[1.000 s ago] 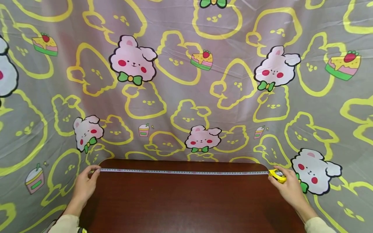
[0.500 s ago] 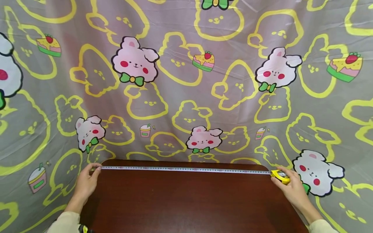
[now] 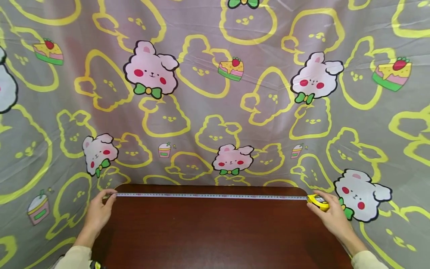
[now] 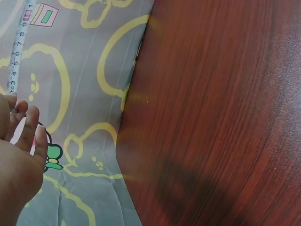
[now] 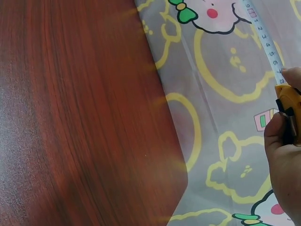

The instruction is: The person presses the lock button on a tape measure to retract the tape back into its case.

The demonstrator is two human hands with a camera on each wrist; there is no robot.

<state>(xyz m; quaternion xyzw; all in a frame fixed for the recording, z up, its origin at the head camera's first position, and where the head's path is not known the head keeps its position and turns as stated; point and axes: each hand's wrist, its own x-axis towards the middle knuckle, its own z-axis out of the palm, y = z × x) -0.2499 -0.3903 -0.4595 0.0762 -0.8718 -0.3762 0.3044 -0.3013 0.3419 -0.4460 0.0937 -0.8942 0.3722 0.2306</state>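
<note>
A yellow tape measure sits in my right hand, whose fingers and thumb grip its case. From it the white blade runs out straight to the left, spanning nearly the whole far side of the table. My left hand pinches the blade's free end between thumb and fingers. In the left wrist view the numbered blade leads away from the fingertips. The right wrist view shows the thumb against the case, with the blade coming out of its mouth.
A dark reddish-brown table with rounded far corners lies below the hands. Behind and on both sides hangs a grey-pink curtain printed with rabbits, cakes and drink cups. A small black and yellow object shows near the left sleeve.
Both hands hold the same grips, and the blade stays stretched out between them. The view shifts slightly between frames; the blade's tilt changes a little.
</note>
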